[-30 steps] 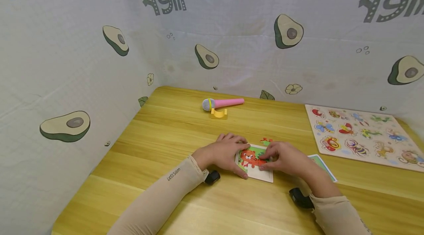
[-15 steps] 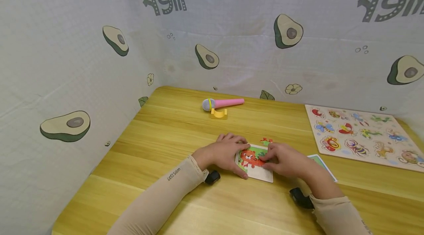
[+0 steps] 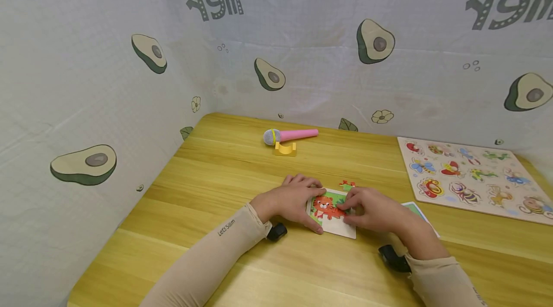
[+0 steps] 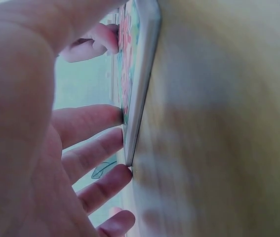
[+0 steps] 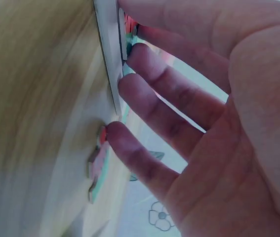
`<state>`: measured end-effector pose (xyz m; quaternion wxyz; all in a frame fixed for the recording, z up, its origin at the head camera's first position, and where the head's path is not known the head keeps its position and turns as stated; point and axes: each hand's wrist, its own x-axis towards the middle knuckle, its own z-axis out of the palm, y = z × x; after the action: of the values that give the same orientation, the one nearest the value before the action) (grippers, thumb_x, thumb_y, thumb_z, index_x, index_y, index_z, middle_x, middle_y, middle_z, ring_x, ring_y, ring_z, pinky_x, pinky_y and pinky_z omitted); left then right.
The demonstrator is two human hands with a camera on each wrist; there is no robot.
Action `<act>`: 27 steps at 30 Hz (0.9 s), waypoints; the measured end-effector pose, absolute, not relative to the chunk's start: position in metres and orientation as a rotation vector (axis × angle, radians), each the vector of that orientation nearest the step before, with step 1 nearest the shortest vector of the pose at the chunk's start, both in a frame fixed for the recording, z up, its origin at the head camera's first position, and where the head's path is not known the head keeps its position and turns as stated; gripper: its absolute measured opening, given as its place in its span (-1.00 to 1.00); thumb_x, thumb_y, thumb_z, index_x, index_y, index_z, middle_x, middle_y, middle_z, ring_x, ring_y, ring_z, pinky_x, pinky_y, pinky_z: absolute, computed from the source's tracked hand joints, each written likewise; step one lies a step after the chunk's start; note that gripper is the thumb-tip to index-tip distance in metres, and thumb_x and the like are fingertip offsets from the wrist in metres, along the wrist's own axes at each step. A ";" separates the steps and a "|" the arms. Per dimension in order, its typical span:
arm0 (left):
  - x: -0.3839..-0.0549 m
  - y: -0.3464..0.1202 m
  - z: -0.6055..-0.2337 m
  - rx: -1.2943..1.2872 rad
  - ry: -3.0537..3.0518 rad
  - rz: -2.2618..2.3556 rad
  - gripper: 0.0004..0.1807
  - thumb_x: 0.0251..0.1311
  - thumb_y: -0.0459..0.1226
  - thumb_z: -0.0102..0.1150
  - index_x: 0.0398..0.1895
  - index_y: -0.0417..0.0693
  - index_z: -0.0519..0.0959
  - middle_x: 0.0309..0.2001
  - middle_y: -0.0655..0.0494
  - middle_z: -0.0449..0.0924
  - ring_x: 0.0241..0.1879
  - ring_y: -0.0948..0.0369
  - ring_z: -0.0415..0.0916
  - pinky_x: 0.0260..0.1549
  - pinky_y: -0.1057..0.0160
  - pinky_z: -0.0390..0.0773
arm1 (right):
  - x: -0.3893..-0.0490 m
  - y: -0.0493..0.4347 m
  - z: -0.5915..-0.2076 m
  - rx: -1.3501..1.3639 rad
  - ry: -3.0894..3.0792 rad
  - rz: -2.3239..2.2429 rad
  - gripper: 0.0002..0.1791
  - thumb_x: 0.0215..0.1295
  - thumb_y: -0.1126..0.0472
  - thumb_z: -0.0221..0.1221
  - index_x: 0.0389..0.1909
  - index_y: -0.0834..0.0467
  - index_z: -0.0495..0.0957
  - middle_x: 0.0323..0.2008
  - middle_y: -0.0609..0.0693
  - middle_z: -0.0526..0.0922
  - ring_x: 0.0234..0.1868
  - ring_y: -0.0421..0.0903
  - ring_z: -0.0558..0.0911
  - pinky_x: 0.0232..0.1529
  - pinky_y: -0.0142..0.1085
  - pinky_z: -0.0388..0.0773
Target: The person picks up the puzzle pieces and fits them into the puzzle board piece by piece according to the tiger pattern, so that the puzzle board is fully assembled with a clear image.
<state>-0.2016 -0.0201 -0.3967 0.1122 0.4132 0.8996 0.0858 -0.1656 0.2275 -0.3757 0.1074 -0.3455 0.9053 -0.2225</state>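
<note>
A square tiger jigsaw puzzle board [image 3: 339, 228] lies on the table between the hands, its lower part bare and pale. My left hand [image 3: 298, 202] rests on its left side, thumb at the near corner and forefinger at the far edge. In the left wrist view the fingers [image 4: 88, 118] of this hand reach out fairly straight to the board. My right hand [image 3: 367, 207] pinches a tiger puzzle piece [image 3: 337, 212] at the board's right half with thumb and forefinger, partly covering it. A loose red and green puzzle piece [image 3: 347, 185] lies just behind the board.
Behind stands a yellow cradle [image 3: 285, 149] beside a pink toy microphone [image 3: 298, 134]. At the right lies a large insect peg puzzle [image 3: 475, 175]. A picture card [image 3: 425, 219] lies partly under the right forearm. Avocado-print cloth [image 3: 319, 33] closes off the table's back and left.
My right thumb and forefinger have shifted slightly over the board's right half, and a little more of the tiger shows. The left hand and the board stay in place.
</note>
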 end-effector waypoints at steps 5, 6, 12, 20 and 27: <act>-0.201 -0.020 -0.397 1.213 2.643 0.249 0.09 -0.07 0.47 0.28 0.53 0.21 0.29 0.44 0.31 0.18 0.35 0.19 0.08 0.22 0.08 0.12 | -0.164 0.227 -0.374 -0.960 2.674 -0.644 -0.71 0.23 0.21 0.40 -0.05 0.22 0.76 -0.19 -0.16 0.58 -0.25 -0.21 0.48 -0.23 -0.29 0.52; -0.201 -0.020 -0.397 1.214 2.643 0.248 0.10 -0.07 0.47 0.27 0.53 0.21 0.29 0.44 0.31 0.18 0.35 0.19 0.08 0.22 0.08 0.12 | -0.164 0.227 -0.374 -0.958 2.674 -0.643 -0.71 0.23 0.21 0.40 -0.05 0.22 0.76 -0.19 -0.16 0.57 -0.25 -0.20 0.48 -0.23 -0.29 0.52; -0.201 -0.020 -0.397 1.211 2.637 0.250 0.11 -0.07 0.48 0.26 0.53 0.20 0.28 0.44 0.30 0.18 0.36 0.18 0.08 0.24 0.07 0.13 | -0.164 0.226 -0.374 -0.988 2.687 -0.627 -0.73 0.23 0.24 0.39 -0.06 0.25 0.76 -0.20 -0.14 0.57 -0.23 -0.18 0.51 -0.20 -0.25 0.54; -0.201 -0.020 -0.397 1.209 2.640 0.251 0.10 -0.07 0.47 0.27 0.53 0.19 0.29 0.44 0.28 0.18 0.36 0.18 0.08 0.25 0.06 0.13 | -0.163 0.226 -0.376 -1.029 2.723 -0.572 -0.73 0.22 0.26 0.40 -0.06 0.24 0.76 -0.25 -0.17 0.54 -0.27 -0.20 0.47 -0.22 -0.24 0.50; -0.201 -0.020 -0.399 1.217 2.641 0.253 0.10 -0.07 0.47 0.26 0.54 0.20 0.28 0.45 0.29 0.18 0.35 0.18 0.08 0.26 0.05 0.12 | -0.163 0.222 -0.376 -1.027 2.720 -0.566 -0.74 0.22 0.25 0.40 -0.08 0.25 0.76 -0.36 -0.19 0.52 -0.41 -0.28 0.38 -0.39 -0.35 0.39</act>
<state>-0.2013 -0.0199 -0.3985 0.1113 0.4143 0.8992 0.0862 -0.1627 0.2224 -0.3755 0.0895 -0.3452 0.9147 -0.1901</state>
